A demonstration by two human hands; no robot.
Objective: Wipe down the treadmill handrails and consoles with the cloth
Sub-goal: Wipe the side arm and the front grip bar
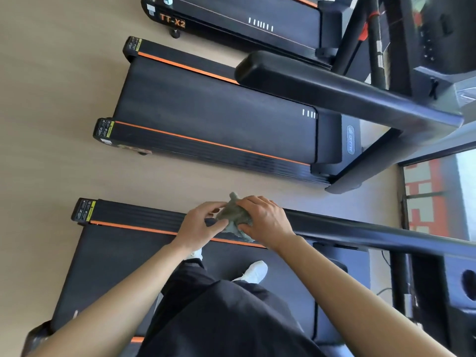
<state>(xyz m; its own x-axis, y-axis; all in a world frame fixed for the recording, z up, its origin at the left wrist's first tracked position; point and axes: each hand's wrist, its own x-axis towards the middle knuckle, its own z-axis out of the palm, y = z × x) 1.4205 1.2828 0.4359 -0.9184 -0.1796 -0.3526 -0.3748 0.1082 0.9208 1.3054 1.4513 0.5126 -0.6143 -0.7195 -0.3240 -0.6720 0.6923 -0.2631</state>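
Dark trousers lowest in frame. Above, both hands at handrail free end, frame centre. Right hand clamps bunched cloth onto rail; left hand pinches cloth edge. Rail's long axis runs to right edge of frame; right hand nearer that length, so probably leads.

The right hand hides part of the cloth and the handrail end.

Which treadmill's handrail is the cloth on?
The handrail of the nearest treadmill, where the person stands: the left hand and right hand hold the cloth on it. The middle treadmill's handrail is bare.
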